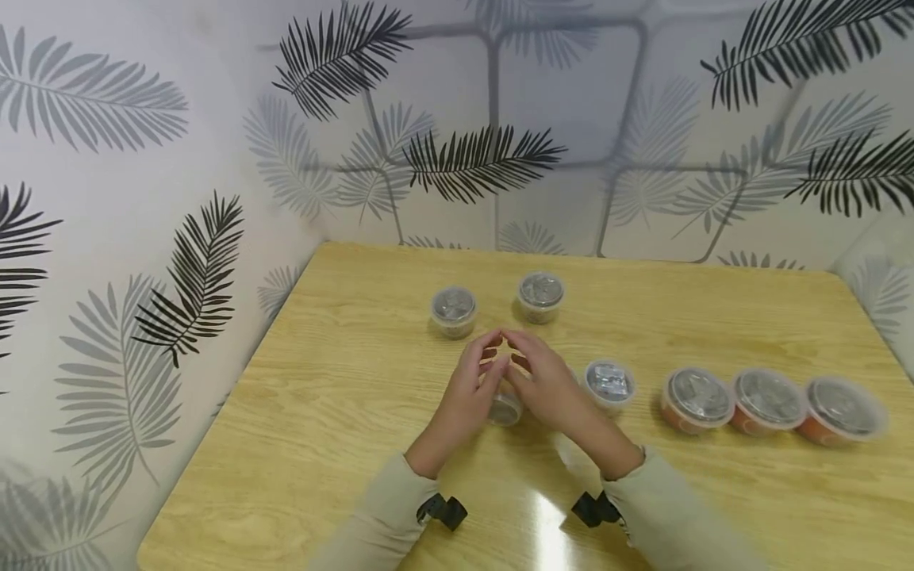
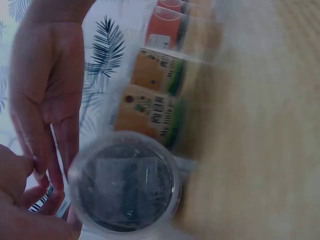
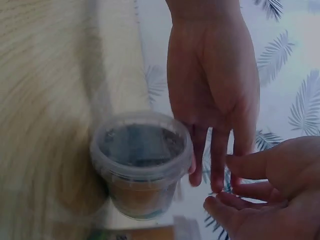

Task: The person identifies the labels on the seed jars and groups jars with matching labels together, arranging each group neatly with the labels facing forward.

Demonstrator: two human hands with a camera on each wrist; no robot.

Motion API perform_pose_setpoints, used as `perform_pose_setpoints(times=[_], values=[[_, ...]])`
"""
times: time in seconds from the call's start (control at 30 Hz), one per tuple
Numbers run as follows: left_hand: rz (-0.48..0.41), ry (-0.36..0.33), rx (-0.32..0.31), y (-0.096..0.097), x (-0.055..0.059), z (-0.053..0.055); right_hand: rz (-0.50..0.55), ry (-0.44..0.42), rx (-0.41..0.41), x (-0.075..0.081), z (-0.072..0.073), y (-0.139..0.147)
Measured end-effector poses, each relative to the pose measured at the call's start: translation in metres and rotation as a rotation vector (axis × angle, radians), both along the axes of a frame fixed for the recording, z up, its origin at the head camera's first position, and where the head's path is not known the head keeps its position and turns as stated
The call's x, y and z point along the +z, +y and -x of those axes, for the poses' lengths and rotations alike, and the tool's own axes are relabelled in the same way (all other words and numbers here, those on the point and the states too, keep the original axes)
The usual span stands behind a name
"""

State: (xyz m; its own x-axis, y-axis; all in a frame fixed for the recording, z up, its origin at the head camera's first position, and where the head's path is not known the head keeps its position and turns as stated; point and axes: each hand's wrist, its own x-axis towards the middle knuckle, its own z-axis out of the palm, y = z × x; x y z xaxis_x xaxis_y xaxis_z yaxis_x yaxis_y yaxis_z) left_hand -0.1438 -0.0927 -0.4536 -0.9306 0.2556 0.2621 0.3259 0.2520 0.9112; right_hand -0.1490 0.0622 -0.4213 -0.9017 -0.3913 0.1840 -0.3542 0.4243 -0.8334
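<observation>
My left hand (image 1: 464,392) and right hand (image 1: 548,386) come together at the fingertips over the middle of the table, fingers loosely bent and palms facing. Nothing is held in either. Just below them sits a small round clear tub (image 1: 505,410) with a transparent lid, partly covered by the hands. In the left wrist view its lid (image 2: 125,185) shows dark, wrapped contents; the right hand (image 2: 50,85) reaches in from the top. The right wrist view shows a lidded tub (image 3: 142,165) beside the fingers of the left hand (image 3: 212,85).
Another tub (image 1: 609,385) stands right of my right hand. Farther right is a row of orange-sided tubs (image 1: 698,400). Two more tubs, one left (image 1: 453,311) and one right (image 1: 540,296), stand beyond my hands. The wooden table (image 1: 321,396) meets leaf-patterned walls.
</observation>
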Motion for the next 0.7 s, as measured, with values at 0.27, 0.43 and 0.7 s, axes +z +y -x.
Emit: perform_pose_setpoints(times=[0.27, 0.43, 0.7], values=[[0.049, -0.015, 0.063, -0.007, -0.016, -0.004, -0.27, 0.119, 0.084, -0.006, -0.007, -0.011], [0.061, -0.031, 0.034, -0.006, -0.017, -0.005, -0.273, 0.15, 0.116, -0.007, -0.013, -0.01], [0.114, -0.154, -0.033, -0.003, -0.019, -0.015, -0.33, 0.104, 0.165, -0.013, -0.028, -0.005]])
